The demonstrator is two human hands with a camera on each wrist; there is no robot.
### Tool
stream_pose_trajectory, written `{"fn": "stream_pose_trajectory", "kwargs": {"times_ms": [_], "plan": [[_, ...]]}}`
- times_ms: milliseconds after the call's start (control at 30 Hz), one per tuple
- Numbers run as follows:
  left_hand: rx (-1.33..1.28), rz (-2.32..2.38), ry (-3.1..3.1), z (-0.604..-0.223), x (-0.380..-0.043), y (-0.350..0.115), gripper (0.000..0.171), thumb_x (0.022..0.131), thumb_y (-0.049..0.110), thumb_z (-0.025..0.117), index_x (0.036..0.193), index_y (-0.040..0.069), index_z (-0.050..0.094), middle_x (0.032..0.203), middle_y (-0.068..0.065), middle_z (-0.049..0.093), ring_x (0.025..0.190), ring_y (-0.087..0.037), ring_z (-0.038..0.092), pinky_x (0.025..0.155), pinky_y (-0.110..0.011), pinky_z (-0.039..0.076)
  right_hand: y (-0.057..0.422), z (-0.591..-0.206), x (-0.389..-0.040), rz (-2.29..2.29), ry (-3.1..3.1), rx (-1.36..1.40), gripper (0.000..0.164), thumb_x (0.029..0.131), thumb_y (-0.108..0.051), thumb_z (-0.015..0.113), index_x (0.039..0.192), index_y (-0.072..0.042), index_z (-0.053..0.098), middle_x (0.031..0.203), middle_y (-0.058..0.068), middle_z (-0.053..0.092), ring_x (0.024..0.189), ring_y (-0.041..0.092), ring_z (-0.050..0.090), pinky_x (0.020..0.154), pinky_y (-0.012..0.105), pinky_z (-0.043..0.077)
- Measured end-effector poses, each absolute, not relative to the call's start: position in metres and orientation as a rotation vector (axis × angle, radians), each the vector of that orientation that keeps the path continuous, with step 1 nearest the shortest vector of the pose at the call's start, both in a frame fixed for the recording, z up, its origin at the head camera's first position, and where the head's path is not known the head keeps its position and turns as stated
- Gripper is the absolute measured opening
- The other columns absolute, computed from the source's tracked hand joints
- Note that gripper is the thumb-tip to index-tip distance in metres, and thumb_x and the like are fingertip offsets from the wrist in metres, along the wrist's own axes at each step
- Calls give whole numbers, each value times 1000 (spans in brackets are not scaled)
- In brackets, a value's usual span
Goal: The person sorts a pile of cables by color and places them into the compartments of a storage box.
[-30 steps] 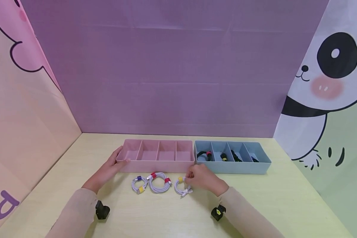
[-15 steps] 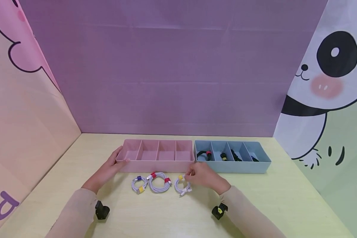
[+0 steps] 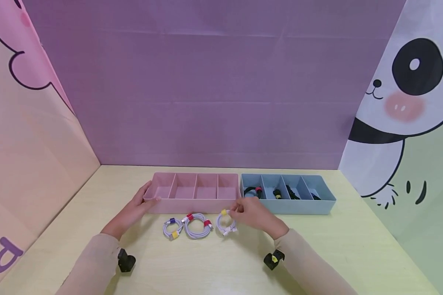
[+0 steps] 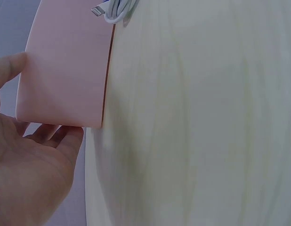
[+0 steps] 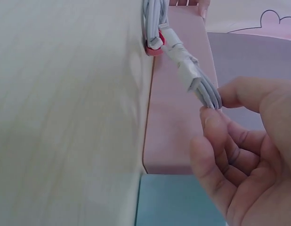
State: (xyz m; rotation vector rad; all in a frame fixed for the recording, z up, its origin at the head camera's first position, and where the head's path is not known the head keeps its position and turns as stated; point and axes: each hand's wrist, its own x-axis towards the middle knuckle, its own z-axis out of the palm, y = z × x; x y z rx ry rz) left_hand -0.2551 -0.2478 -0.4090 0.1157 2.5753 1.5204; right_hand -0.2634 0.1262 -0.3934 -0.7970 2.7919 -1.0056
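Note:
My right hand (image 3: 253, 216) pinches the upper right part of a small coiled white charging cable (image 5: 209, 92) between thumb and fingertips. In the head view this coil, with its yellow tie (image 3: 224, 212), hangs just in front of the pink divided box (image 3: 193, 206). My left hand (image 3: 137, 206) holds the box's left end, thumb at the front rim and fingers against the end wall. On the table lie two more coiled white cables: a small one with a blue tie (image 3: 172, 221) and yellow tie, and a larger one with red ties (image 3: 208, 223). No cables show in the pink box's compartments.
A blue divided box (image 3: 299, 207) stands right beside the pink one. Dark coiled cables (image 3: 278, 194) lie in its compartments. A purple backdrop (image 3: 221, 102) rises behind the table (image 3: 192, 266), with printed panels (image 3: 406, 164) at both sides.
My right hand has raised the small cable coil off the table and a little towards the pink box. The left hand stays in place at the box's left end.

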Motion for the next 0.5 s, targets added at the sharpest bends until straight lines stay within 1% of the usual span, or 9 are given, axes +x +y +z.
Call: {"fn": "stream_pose_trajectory", "kwargs": {"times_ms": [267,500], "plan": [[111,1519,2576,-408,-254,-247,93,101,54,51,161,14,-7,164,-25,1,148,-49,6,112,-72,11,128,-385,-264,-1051,2840,-798,7,93,-17,70,91,-11,72,71,-5,58,62,11,51,53,25,42],[128,1505,2588,-408,-253,-248,91,102,52,51,161,14,-7,164,-25,2,148,-49,7,111,-72,12,131,-381,-266,-1114,2855,-812,6,94,-16,69,90,-12,72,67,-6,58,56,9,47,50,24,39]]}}
